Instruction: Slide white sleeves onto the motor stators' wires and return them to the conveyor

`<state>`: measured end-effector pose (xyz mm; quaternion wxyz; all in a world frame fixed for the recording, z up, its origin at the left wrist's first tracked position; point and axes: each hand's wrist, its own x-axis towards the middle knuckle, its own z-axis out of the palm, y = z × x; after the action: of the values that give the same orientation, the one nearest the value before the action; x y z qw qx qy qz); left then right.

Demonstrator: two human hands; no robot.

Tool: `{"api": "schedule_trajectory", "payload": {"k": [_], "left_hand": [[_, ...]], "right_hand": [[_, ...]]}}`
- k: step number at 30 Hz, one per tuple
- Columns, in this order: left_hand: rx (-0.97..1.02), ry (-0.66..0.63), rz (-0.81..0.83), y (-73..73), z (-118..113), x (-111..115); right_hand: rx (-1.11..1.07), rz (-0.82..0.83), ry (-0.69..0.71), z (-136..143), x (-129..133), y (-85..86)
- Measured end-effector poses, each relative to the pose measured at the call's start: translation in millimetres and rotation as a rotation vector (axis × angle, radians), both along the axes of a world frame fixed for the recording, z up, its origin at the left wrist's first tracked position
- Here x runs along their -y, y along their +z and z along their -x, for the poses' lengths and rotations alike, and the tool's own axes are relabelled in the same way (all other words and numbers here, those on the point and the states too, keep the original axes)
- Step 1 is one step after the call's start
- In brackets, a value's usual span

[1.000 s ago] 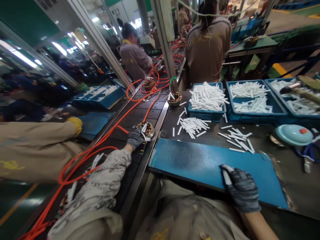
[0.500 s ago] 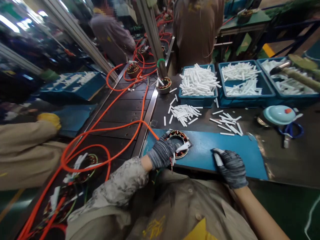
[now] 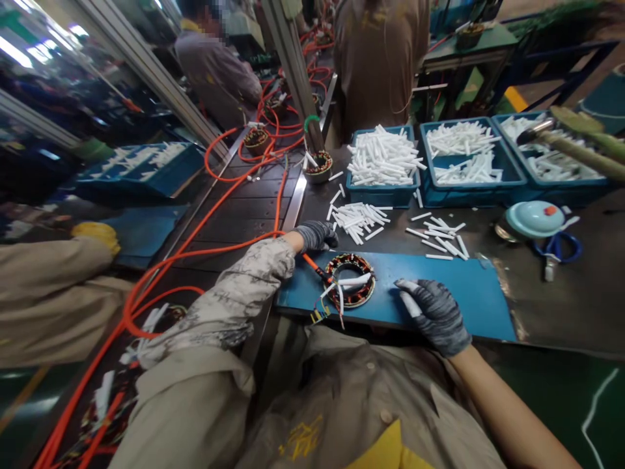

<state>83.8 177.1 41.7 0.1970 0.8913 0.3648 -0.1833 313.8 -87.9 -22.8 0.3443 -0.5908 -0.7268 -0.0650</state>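
A ring-shaped wound coil (image 3: 370, 294) lies on the blue board (image 3: 463, 293), with white sleeves across it, loose wires at its lower left and a thick orange cable (image 3: 312, 262) running to it. My left hand (image 3: 316, 235), in a striped grey glove, is above the board's left end, beside the pile of white tubes (image 3: 359, 220); its fingers are curled and what they hold, if anything, is hidden. Over the board, right of the coil, my gloved right hand (image 3: 432, 312) has white fingertips or a white piece at thumb and forefinger; I cannot tell which.
Blue bins (image 3: 385, 195) of white tubes line the back. More tubes (image 3: 442, 238) are scattered before them. A round light-blue container (image 3: 534, 218) and blue-handled scissors (image 3: 556, 251) sit right. Orange cables cross the left conveyor (image 3: 229, 218); a person's sleeve (image 3: 49, 273) is far left.
My left hand has let go of the coil and moved up and away toward the tube pile. My right hand has shifted slightly left and up in the view.
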Motion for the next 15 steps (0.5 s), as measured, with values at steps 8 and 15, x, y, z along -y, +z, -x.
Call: {"api": "schedule_trajectory", "payload": {"k": [8,15], "left_hand": [[-0.018,0.008,-0.021,-12.3,8,-4],[0.05,0.065,-0.171,-14.9,17,5]], "right_hand": [[-0.029,0.008,0.001,0,17,-3.3],[-0.033,0.054,0.002,3,22,-13.8]]}}
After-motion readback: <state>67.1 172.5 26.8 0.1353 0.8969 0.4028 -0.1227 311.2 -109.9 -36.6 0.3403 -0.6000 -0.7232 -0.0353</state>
